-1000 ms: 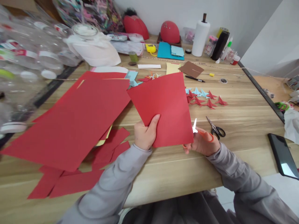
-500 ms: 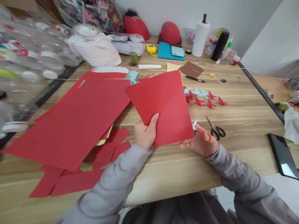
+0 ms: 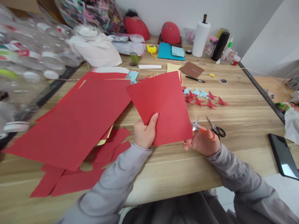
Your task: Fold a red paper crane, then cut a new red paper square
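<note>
My left hand (image 3: pixel 145 132) grips a red paper sheet (image 3: pixel 165 107) at its lower left edge, thumb on top, the other fingers hidden beneath. At the sheet's lower right corner, my right hand (image 3: pixel 203 140) holds orange-handled scissors (image 3: pixel 195 126) with the blades parted. Part of one blade lies behind the paper's right edge. Large red sheets (image 3: pixel 81 115) lie on the left of the wooden table, and smaller red pieces (image 3: pixel 77 183) lie below them. Small folded red and light blue paper shapes (image 3: pixel 198 101) stand in rows beyond the held sheet.
Black-handled scissors (image 3: pixel 216 128) lie right of my right hand. A phone (image 3: pixel 283 156) rests at the right edge. Farther back are brown paper (image 3: pixel 191 69), a black pen (image 3: pixel 195 79), a blue folder (image 3: pixel 167 51) and a white roll (image 3: pixel 201 39). Plastic bottles (image 3: pixel 30 59) crowd the left.
My right hand has moved slightly right with the orange scissors, and more of their open blades shows beside the paper. The held sheet has shifted very little.
</note>
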